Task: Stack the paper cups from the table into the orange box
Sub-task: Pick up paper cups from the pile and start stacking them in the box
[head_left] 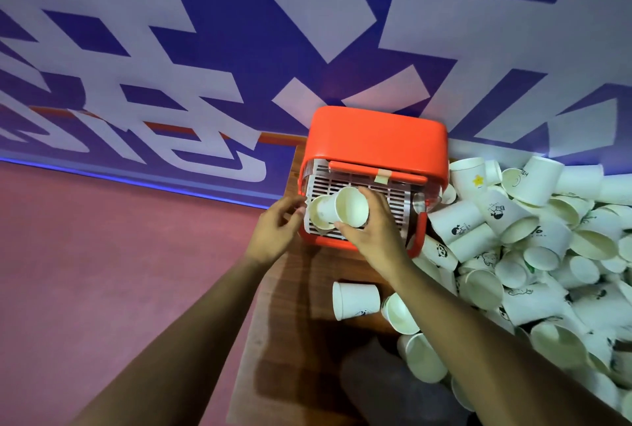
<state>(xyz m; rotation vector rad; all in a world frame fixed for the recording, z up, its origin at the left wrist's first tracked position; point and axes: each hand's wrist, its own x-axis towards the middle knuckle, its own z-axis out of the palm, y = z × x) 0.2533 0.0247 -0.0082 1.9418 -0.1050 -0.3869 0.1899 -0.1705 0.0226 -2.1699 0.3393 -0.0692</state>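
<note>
The orange box stands at the far end of the brown table, its lid raised and a white slotted tray inside. My right hand grips a white paper cup lying sideways over the tray, mouth toward me. A second cup sits just left of it, partly nested against it. My left hand hovers at the box's left edge with fingers spread, fingertips near that second cup. A big heap of paper cups covers the table's right side.
Two loose cups lie on the table under my right forearm, near the heap's edge. A blue and white patterned wall rises behind the box. Pink floor lies to the left of the table.
</note>
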